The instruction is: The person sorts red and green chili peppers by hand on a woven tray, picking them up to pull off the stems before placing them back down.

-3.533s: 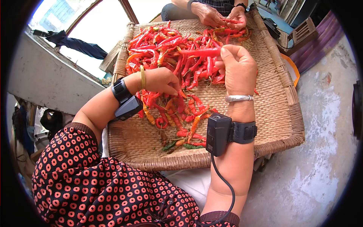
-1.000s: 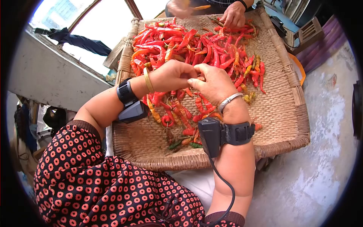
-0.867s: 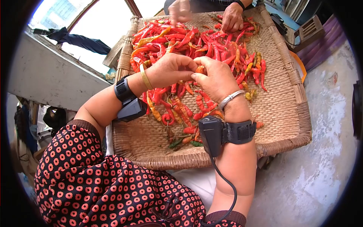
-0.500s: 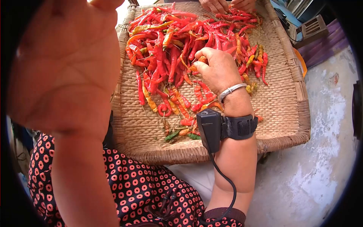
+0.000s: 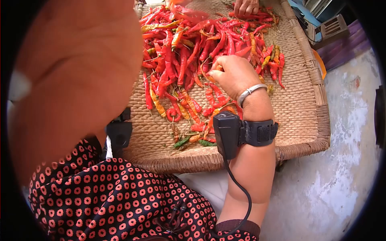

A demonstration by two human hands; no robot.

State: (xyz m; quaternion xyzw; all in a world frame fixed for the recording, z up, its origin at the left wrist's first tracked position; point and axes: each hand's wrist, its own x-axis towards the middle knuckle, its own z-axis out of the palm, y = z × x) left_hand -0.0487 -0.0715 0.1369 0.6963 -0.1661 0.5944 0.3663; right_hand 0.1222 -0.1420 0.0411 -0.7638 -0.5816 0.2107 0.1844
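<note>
My right hand (image 5: 235,74) is over the near side of a pile of red chili peppers (image 5: 183,60). Its thumb and fingers are pinched together, with a bit of an orange chili pepper (image 5: 219,68) showing between them. Close to the camera, my left hand (image 5: 80,60) is raised at the left, large and blurred; its fingers cannot be made out. The peppers lie in a shallow woven basket (image 5: 297,120). Some yellow and orange ones are mixed in, and a green chili pepper (image 5: 181,141) lies near the front.
Another person's hand (image 5: 246,7) touches peppers at the far side. A black device (image 5: 226,132) with a cable is strapped to my right wrist, below a silver bracelet (image 5: 251,91). A slotted wooden object (image 5: 334,29) stands beyond the basket's right edge.
My left hand has shifted inward, covering more of the view. My right hand has moved slightly right, still pinched. One of the other person's hands has moved left, blurred.
</note>
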